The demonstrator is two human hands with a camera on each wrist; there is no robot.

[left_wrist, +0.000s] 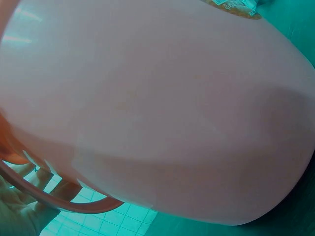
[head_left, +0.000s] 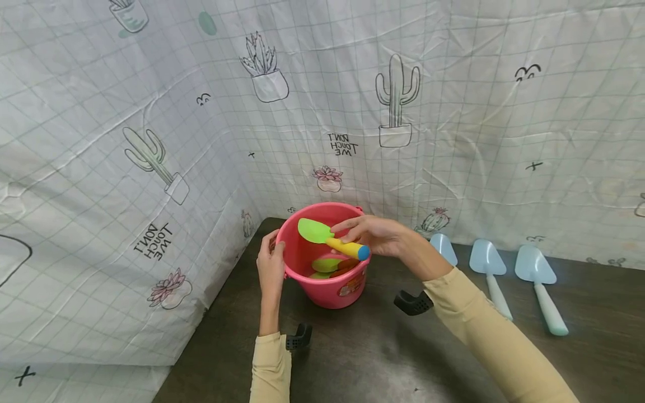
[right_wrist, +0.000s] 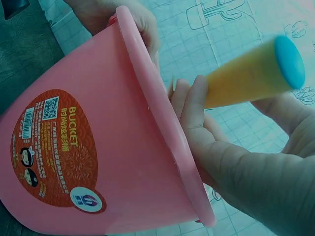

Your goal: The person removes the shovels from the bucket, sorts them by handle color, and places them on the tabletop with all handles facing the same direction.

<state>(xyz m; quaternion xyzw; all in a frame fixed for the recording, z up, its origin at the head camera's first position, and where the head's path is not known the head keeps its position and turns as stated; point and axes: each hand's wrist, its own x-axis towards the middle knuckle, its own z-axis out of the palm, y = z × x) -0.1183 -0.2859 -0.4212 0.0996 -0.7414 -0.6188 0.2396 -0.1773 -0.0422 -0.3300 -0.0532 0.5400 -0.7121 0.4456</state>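
A pink bucket (head_left: 322,294) stands on the dark table, its mouth tipped toward the head camera. My left hand (head_left: 271,266) grips its rim on the left side, and in the left wrist view fingers show past the bucket's handle (left_wrist: 93,205). Over the bucket's mouth, my right hand (head_left: 375,232) pinches a toy shovel with a green blade (head_left: 314,230) and a yellow, blue-ended handle (right_wrist: 246,73). The blade points left and away. Inside the bucket lie green pieces (head_left: 326,265) and orange-red pieces (head_left: 347,264), partly hidden by the near wall.
Three pale blue trowels with light handles lie in a row on the right: one (head_left: 443,249) partly behind the right sleeve, a middle one (head_left: 487,257), and a far-right one (head_left: 536,266). A white gridded cloth (head_left: 312,112) with cactus drawings hangs behind and to the left.
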